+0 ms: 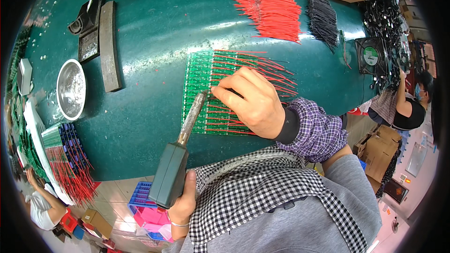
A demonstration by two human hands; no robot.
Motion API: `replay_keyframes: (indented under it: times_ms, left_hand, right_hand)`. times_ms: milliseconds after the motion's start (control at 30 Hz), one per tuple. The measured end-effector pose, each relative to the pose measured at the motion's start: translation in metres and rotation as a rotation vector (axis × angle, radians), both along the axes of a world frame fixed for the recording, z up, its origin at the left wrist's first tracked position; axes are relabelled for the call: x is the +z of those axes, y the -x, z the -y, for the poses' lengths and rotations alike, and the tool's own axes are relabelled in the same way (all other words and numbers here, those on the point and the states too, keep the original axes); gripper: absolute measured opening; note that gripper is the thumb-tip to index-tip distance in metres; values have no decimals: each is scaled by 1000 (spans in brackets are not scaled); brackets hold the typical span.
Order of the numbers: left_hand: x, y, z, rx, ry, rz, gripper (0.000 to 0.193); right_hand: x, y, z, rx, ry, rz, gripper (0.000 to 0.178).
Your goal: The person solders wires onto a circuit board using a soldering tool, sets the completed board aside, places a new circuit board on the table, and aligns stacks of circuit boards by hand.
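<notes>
My left hand (184,200) is closed round the dark green handle of a soldering iron (169,171). The iron's long, worn metal barrel points up and away, with its tip at the right edge of a panel of green circuit boards (197,72). Right by that tip, the thumb and forefinger of my right hand (253,100) pinch a thin wire, mostly hidden by the fingers. Rows of red wires (229,57) run from the panel out to the right, passing under my right hand. Some darker wire ends show among them.
Beyond the panel lie a pile of red wires (269,9) and a bundle of black wires (321,16). Left are a metal bowl (71,90), a curved metal bar (108,47) and wired boards (70,152). A small fan (370,56) stands right. Two co-workers sit at the sides.
</notes>
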State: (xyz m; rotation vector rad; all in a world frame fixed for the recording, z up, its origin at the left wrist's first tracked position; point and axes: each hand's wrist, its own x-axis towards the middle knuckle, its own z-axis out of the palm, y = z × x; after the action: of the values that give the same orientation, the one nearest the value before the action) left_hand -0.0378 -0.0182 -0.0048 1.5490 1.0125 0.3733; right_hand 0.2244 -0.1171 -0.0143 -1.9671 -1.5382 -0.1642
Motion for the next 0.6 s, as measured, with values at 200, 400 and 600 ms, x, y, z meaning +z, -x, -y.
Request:
replay_keyframes:
  times_ms: [200,400,600]
  left_hand:
    - [1,-2,-1,14,30,13,39]
    - [0,-1,1,27,-6,31,38]
    - [-2,2,1,20,-70,55,40]
  right_hand:
    - [0,0,0,-7,-2,-1,32]
    - [0,0,-1,-10,-8,-5,32]
    - [0,1,0,-15,-3,2,31]
